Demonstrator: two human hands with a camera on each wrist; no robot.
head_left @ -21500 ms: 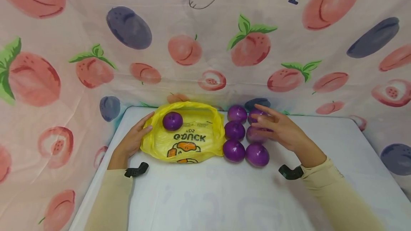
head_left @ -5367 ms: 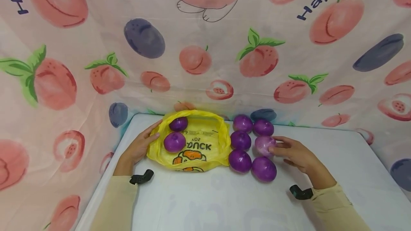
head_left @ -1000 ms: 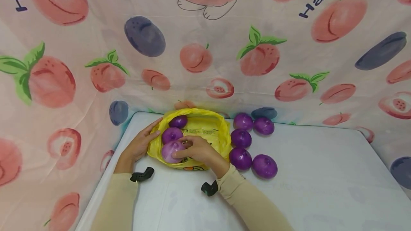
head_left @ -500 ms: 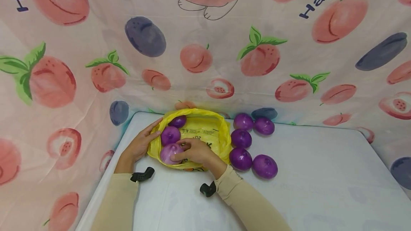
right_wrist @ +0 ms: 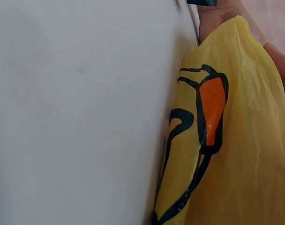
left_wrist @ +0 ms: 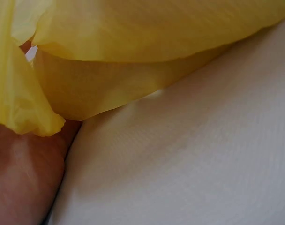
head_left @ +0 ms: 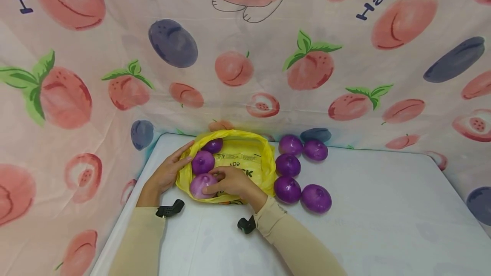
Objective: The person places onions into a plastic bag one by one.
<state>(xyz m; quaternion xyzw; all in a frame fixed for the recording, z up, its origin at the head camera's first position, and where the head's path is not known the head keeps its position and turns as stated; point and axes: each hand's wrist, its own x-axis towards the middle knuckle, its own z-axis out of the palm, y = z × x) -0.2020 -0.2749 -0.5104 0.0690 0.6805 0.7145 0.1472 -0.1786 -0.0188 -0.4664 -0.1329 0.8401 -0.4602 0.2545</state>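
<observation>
In the head view, a yellow plastic bag point(head_left: 268, 161) lies with its mouth spread wide. My left hand point(head_left: 165, 176) holds the bag's left rim, fingers along the outside and thumb over the edge. Inside the bag, my right hand point(head_left: 234, 182) pinches a light purple onion point(head_left: 199, 184) at the front left, thumb on its near side. Behind it sit a second purple onion point(head_left: 203, 162) and a darker onion point(head_left: 213, 145). In the left wrist view, yellow plastic point(left_wrist: 109, 37) covers part of my palm. The right wrist view shows the bag's printed wall; the held onion is hidden there.
Right of the bag, several glossy purple onions stand in two columns, among them a front onion point(head_left: 316, 198) and a back one point(head_left: 315, 150). All rest on a white table point(head_left: 383, 208). A fruit-patterned cloth point(head_left: 261, 46) hangs behind and to the left.
Since the early frames, more onions are in the bag and fewer stand beside it. Within the last second, my right hand has shifted the light onion slightly left and nearer; my left hand stays put.
</observation>
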